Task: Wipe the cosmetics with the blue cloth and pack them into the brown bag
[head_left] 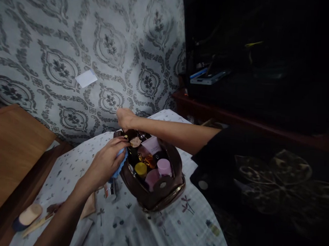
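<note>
A brown cosmetics bag (168,200) stands unzipped on the cloth-covered surface, filled with several toiletries. Among them are a yellow-lidded jar (140,170), a pink-lidded jar (164,167) and a pale pink tube (151,145). My left hand (108,158) is closed on a blue cloth (120,166) at the bag's left rim, with its fingertips over the edge. My right hand (125,118) reaches across the bag and curls down at its far end. Its fingers are mostly hidden, but it appears to grip the bag there.
White printed fabric (127,224) covers the surface. Left of the bag lie a small shiny-capped container (110,192) and a dark-handled brush (29,216). A wooden panel (9,154) borders the left; a dark screen (254,61) rises at right. White paper (86,78) is on the patterned wall.
</note>
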Motion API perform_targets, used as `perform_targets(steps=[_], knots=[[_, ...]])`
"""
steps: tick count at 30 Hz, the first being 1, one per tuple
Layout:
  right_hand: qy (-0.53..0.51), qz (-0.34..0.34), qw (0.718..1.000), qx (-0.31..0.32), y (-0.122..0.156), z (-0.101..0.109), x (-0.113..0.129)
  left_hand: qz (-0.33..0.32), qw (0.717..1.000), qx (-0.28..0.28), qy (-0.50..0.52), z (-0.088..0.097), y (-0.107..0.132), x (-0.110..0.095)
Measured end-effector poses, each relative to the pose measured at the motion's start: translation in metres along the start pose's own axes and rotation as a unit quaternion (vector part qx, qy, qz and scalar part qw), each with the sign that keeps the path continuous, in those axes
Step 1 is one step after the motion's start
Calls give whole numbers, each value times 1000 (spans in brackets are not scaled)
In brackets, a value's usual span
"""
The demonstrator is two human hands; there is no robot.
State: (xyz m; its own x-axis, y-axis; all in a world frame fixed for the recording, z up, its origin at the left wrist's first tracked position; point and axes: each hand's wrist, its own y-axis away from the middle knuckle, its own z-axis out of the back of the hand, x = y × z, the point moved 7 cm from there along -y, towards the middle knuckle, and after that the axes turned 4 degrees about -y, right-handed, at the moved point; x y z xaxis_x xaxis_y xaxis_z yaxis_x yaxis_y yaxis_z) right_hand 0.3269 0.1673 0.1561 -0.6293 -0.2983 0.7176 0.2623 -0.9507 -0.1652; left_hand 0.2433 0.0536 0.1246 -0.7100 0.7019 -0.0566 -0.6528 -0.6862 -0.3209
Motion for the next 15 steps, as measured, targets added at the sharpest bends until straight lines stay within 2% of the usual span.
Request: perform_targets(steps=[2,5,8,10,12,15], knots=[[20,0,1000,8,13,9,6,4,1000,-7,20,0,-1,1],[57,7,998,-31,34,25,15,10,997,-26,67,3,-2,0],[78,33,994,-71,54,33,23,40,987,-99,117,16,6,2],[85,59,991,-84,65,34,28,83,974,-165,135,27,19,7],[88,84,988,-99,76,34,31,132,958,-207,145,34,36,14],[81,108,985,-110,95,31,34,202,941,-215,165,33,68,24]])
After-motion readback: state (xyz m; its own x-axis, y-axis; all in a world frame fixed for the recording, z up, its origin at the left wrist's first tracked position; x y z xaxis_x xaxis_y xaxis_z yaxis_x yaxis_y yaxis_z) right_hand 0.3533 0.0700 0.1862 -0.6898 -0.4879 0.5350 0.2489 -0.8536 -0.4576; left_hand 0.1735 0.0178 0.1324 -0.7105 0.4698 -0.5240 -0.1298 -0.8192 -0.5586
